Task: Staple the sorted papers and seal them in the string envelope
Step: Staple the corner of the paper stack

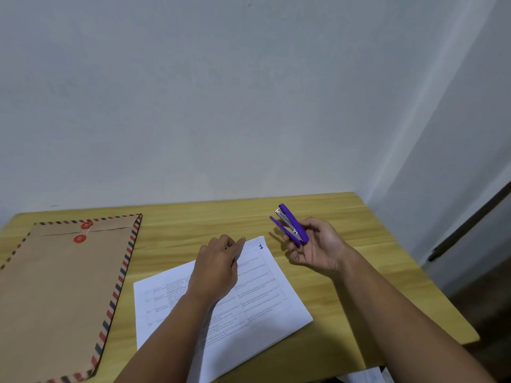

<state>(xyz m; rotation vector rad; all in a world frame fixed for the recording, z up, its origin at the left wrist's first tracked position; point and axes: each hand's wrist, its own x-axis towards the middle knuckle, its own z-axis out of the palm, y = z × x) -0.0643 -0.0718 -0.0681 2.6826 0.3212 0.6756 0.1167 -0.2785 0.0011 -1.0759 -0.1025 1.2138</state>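
Observation:
A stack of printed white papers (260,297) lies tilted on the wooden table (193,219), with a "1" written at its top right corner. My left hand (218,265) rests on the upper part of the stack, fingers curled and pressing the paper near the top edge. My right hand (318,248) holds a purple stapler (291,226) above the table, just right of the papers' top corner, its jaws apart and pointing up-left. A brown string envelope (60,294) with a red-and-blue striped border and two red string buttons lies flat at the left.
A plain grey wall stands right behind the table's back edge. The table's right edge (431,280) drops off to a dark floor. More white paper (362,377) shows below the front edge at the bottom right.

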